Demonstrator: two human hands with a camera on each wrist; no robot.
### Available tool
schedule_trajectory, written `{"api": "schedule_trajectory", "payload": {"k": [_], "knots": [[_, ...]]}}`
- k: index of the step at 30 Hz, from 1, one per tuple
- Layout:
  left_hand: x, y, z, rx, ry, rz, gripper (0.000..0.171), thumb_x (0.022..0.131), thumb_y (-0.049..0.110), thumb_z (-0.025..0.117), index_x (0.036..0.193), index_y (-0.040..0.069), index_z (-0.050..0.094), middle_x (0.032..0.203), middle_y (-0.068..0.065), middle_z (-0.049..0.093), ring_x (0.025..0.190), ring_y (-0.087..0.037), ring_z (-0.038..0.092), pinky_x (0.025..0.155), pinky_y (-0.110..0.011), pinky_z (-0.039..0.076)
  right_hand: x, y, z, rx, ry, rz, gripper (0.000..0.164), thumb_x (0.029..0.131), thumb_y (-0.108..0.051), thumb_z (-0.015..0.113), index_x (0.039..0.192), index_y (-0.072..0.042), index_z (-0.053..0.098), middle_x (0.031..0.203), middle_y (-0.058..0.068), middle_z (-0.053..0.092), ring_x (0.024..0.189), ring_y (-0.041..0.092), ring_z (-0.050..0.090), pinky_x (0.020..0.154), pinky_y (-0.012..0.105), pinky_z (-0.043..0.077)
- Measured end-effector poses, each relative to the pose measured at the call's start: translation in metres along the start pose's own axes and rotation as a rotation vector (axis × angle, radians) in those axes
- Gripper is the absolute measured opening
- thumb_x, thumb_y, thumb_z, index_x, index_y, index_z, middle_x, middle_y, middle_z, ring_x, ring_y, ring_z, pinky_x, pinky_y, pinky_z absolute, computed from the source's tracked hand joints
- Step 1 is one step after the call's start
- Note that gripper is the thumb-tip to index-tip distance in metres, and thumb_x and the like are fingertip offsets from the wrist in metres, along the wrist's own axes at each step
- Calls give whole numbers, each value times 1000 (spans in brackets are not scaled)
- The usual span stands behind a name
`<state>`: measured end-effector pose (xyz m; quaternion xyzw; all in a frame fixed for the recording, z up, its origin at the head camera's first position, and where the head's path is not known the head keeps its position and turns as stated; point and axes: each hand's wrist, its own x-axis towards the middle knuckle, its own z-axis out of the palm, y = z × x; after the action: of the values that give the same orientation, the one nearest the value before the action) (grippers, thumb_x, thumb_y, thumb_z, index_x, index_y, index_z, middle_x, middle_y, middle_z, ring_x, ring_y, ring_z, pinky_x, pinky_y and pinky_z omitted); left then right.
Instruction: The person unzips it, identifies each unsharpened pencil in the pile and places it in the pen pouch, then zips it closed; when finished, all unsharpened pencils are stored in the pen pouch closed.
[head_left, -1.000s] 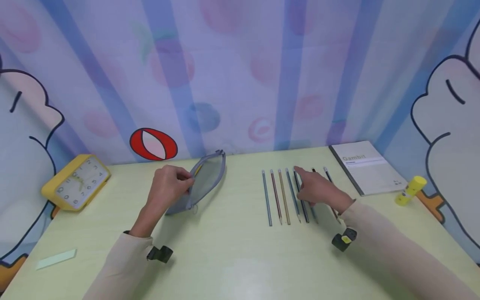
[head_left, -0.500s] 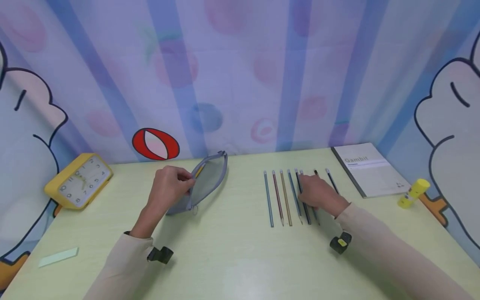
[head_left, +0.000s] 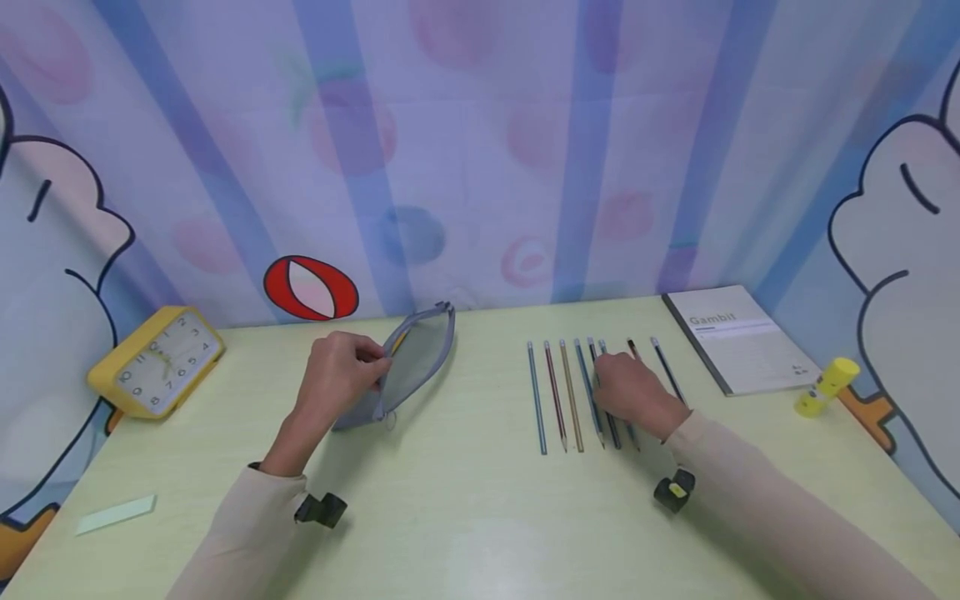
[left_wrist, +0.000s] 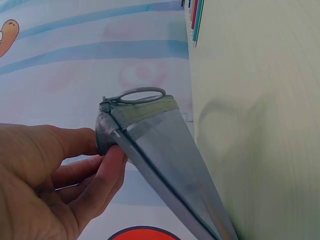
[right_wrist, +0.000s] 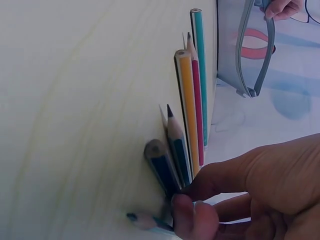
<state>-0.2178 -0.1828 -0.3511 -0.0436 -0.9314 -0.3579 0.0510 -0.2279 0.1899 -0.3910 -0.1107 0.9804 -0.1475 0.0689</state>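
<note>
My left hand (head_left: 337, 379) pinches the rim of a grey mesh zip pencil case (left_wrist: 170, 150), which it holds tilted up with its mouth spread apart. A bit of yellow shows inside the case. Several pencils lie side by side on the table, among them a teal one (head_left: 537, 404), a red one (head_left: 556, 400) and a yellow one (head_left: 572, 400). Over this row, my right hand (head_left: 633, 387) has its thumb and fingers curled at a dark blue pencil (right_wrist: 162, 167), pinching it midway. Beside that pencil lies a blue one with a sharpened tip (right_wrist: 175, 132). The right hand hides parts of the neighbouring pencils.
A white notebook (head_left: 742, 337) lies at the back right, with a yellow glue stick (head_left: 827, 387) beside its corner. On the far left stands a yellow alarm clock (head_left: 157, 362). A pale green strip (head_left: 116, 514) lies at the front left. A printed curtain hangs behind the table.
My right hand has come down onto the pencils, its pointing finger now curled in, and drawn slightly towards me. The left hand and pencil case have stayed in place.
</note>
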Motion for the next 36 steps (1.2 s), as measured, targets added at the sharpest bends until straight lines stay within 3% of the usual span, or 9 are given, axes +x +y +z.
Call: {"api": "schedule_trajectory", "payload": {"k": [7, 16, 23, 32, 36], "knots": [[0, -1, 0, 1, -1, 0, 17, 92, 9, 69, 101, -2, 77, 90, -18, 78, 62, -16, 73, 55, -28, 51, 0, -2, 1, -22, 20, 7, 25, 84, 3, 52, 64, -11, 45, 55, 0, 43, 47, 15, 43, 46, 27, 34], [-1, -2, 1, -1, 1, 13, 16, 91, 9, 70, 99, -2, 77, 88, -18, 77, 61, -15, 72, 56, -28, 52, 3, -4, 5, -59, 39, 25, 15, 84, 0, 55, 72, -6, 51, 62, 4, 48, 53, 18, 47, 48, 28, 36], [-1, -2, 2, 2, 2, 12, 16, 91, 10, 70, 99, -2, 77, 90, -18, 77, 62, -16, 72, 57, -28, 52, 4, -4, 8, -87, 57, -1, 19, 85, 1, 54, 69, -7, 50, 60, 2, 43, 51, 17, 44, 48, 27, 34], [-1, -1, 1, 4, 7, 4, 16, 92, 10, 70, 100, -1, 77, 90, -18, 77, 63, -16, 72, 60, -26, 55, 4, -6, 9, -85, 54, 2, 15, 88, -2, 55, 73, -6, 54, 62, 5, 52, 51, 17, 49, 48, 27, 37], [-2, -1, 1, 7, 9, -1, 16, 92, 10, 70, 100, -1, 77, 91, -18, 77, 63, -17, 72, 60, -26, 55, 4, -5, 9, -65, 59, 5, 20, 87, 0, 54, 69, -8, 49, 58, 2, 45, 49, 16, 45, 47, 27, 35]]}}
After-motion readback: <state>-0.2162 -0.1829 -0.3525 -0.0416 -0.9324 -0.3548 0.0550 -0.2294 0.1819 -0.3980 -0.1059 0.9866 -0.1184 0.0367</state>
